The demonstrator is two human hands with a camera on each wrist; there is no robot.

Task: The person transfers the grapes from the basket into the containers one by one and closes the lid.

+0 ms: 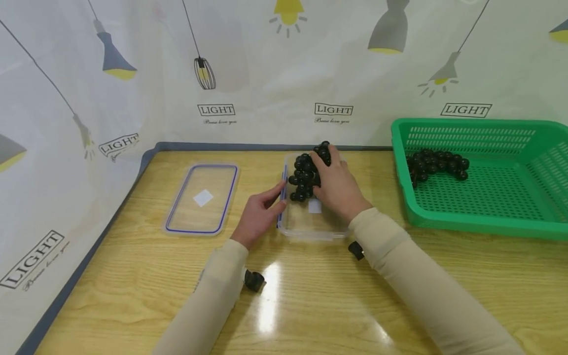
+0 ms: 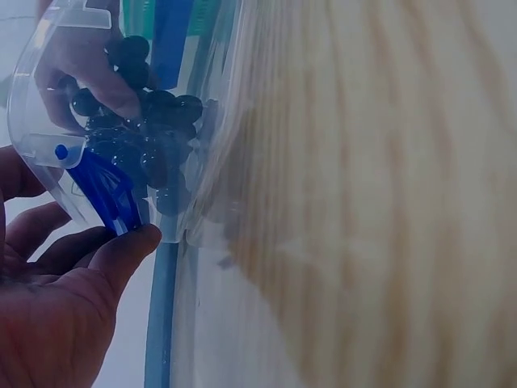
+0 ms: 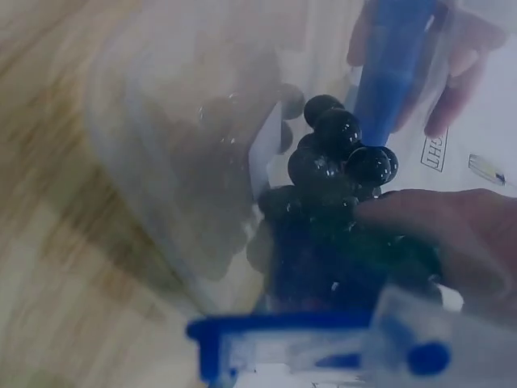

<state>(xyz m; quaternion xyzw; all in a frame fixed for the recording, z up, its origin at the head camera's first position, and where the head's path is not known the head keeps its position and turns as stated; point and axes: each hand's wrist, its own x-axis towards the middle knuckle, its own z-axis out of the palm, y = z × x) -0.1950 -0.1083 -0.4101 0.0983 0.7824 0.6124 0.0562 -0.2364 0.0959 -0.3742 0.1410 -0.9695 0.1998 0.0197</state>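
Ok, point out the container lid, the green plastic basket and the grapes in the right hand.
Container lid [image 1: 201, 213], head view, clear panel.
Green plastic basket [image 1: 479, 225], head view, front rim.
Held black grapes [image 1: 303, 176], head view, middle berries.

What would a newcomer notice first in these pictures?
Likely the green basket at the right, with dark grapes inside. Then, near the middle, the right hand grips another dark bunch at the clear container, whose blue-clipped side the left hand holds. A blue-lined lid lies further left.
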